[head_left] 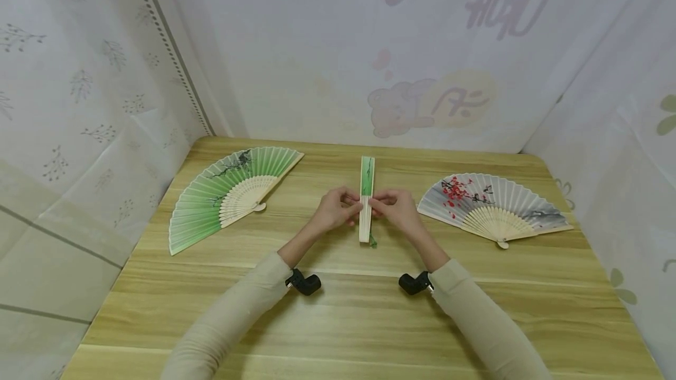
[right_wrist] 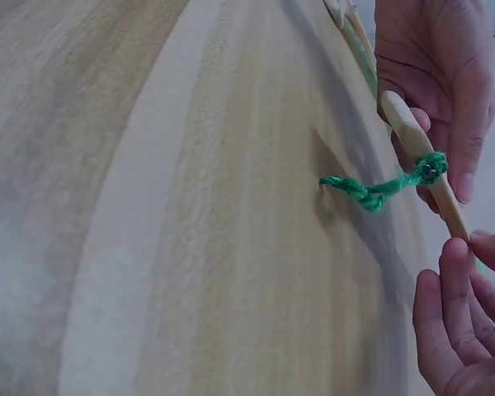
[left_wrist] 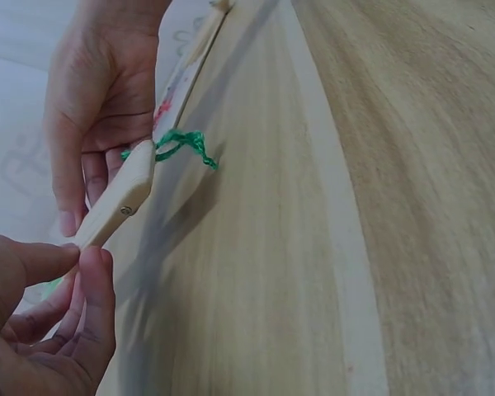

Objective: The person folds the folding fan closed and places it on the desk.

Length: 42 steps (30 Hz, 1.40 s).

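Observation:
A folded hand fan [head_left: 367, 216] with pale ribs and a green cloth end stands lengthwise at the middle of the table, raised above the wood. My left hand [head_left: 336, 209] pinches its left side between thumb and fingers. From the opposite side, the thumb and fingers of my right hand [head_left: 397, 209] pinch it too. A small metal rivet shows near the fan's rounded end in the left wrist view. From that end a green cord [right_wrist: 371, 191] hangs, knotted at the rivet in the right wrist view.
On the left of the wooden table [head_left: 359, 321] lies a spread green fan [head_left: 203, 201] with dark branches. To the right lies a spread grey-white fan [head_left: 488, 204] with red blossoms. Printed cloth [head_left: 296, 46] hangs behind and at both sides.

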{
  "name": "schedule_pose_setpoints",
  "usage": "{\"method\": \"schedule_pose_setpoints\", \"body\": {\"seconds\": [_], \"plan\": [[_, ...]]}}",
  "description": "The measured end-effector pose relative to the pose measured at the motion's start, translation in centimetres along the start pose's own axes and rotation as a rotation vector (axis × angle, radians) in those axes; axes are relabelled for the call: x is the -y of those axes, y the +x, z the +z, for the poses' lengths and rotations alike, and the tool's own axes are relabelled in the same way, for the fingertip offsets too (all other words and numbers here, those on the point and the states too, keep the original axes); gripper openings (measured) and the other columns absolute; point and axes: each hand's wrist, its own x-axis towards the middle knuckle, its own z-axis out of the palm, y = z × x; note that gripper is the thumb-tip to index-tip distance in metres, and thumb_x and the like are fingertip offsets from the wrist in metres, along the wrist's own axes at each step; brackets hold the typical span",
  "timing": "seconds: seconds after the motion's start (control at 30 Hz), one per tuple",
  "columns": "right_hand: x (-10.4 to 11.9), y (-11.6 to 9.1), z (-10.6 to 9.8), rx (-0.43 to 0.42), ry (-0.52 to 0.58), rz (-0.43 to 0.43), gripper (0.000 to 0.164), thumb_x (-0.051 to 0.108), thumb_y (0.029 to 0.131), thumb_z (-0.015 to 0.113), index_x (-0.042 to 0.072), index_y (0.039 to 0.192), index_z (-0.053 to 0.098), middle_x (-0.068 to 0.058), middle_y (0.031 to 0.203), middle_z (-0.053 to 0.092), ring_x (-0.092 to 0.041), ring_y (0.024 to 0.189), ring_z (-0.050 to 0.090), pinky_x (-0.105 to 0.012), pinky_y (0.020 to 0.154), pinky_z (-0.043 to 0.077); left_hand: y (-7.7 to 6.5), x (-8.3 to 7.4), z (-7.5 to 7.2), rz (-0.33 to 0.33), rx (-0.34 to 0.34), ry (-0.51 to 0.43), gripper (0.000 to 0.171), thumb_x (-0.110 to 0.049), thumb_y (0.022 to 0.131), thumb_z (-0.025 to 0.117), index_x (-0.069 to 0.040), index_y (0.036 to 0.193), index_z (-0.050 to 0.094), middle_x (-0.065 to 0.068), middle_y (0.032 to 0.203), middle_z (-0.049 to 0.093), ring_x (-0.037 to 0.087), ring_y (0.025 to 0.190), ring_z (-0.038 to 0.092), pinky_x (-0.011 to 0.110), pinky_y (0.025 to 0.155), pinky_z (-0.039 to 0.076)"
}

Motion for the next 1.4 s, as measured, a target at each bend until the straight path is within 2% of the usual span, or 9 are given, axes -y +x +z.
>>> {"method": "schedule_pose_setpoints", "body": {"seconds": [0.13, 0.47, 0.7, 1.0, 1.27, 1.4], "plan": [[0.0, -0.3, 0.0, 0.03, -0.032, 0.005, 0.019, 0.004, 0.091, 0.077, -0.01, 0.103, 0.073, -0.018, 0.091, 0.074, -0.031, 0.079, 0.073, -0.038, 0.071, 0.061, -0.2, 0.2, -0.1, -0.015, 0.011, -0.015, 0.019, 0.0, 0.096, 0.07, 0.006, 0.112, 0.061, 0.015, 0.096, 0.069, 0.022, 0.071, 0.069, 0.035, 0.061, 0.061], [-0.8, -0.8, 0.1, 0.049, 0.031, 0.03, 0.024, 0.003, 0.09, 0.078, -0.011, 0.108, 0.07, -0.019, 0.095, 0.074, -0.027, 0.082, 0.073, -0.036, 0.074, 0.061, -0.6, 0.5, -0.4, -0.046, 0.05, -0.053, 0.025, 0.002, 0.094, 0.071, 0.007, 0.116, 0.06, 0.017, 0.101, 0.066, 0.025, 0.078, 0.071, 0.034, 0.064, 0.061], [-1.1, -1.2, 0.0, 0.071, 0.0, 0.018, 0.031, 0.007, 0.09, 0.08, -0.007, 0.115, 0.07, -0.016, 0.101, 0.074, -0.025, 0.091, 0.072, -0.031, 0.076, 0.059, -0.7, 1.0, -0.5, -0.022, 0.047, -0.057, 0.025, 0.002, 0.093, 0.072, 0.007, 0.116, 0.061, 0.016, 0.102, 0.067, 0.024, 0.079, 0.071, 0.033, 0.064, 0.061], [-1.3, -1.7, -0.2, 0.071, 0.099, 0.018, 0.032, 0.006, 0.089, 0.08, -0.009, 0.116, 0.069, -0.019, 0.102, 0.072, -0.027, 0.092, 0.072, -0.033, 0.079, 0.059, -0.8, 1.0, -0.6, -0.002, 0.054, -0.098, 0.029, 0.003, 0.091, 0.074, 0.006, 0.117, 0.062, 0.017, 0.105, 0.067, 0.025, 0.082, 0.071, 0.035, 0.066, 0.061], [-2.0, -1.7, -0.5, 0.097, 0.088, -0.01, 0.032, 0.004, 0.09, 0.079, -0.01, 0.116, 0.068, -0.021, 0.104, 0.072, -0.029, 0.092, 0.071, -0.03, 0.079, 0.058, -0.6, 1.0, -0.4, -0.016, 0.07, -0.101, 0.03, 0.004, 0.091, 0.075, 0.006, 0.118, 0.061, 0.017, 0.105, 0.067, 0.024, 0.08, 0.071, 0.035, 0.066, 0.061], [-1.9, -1.5, -0.6, 0.116, 0.048, -0.007, 0.031, 0.005, 0.09, 0.079, -0.009, 0.116, 0.068, -0.019, 0.103, 0.072, -0.029, 0.093, 0.071, -0.031, 0.079, 0.058, -0.5, 0.9, -0.4, -0.03, 0.068, -0.095, 0.03, 0.004, 0.091, 0.074, 0.006, 0.117, 0.061, 0.017, 0.105, 0.066, 0.024, 0.08, 0.071, 0.035, 0.066, 0.061]]}}
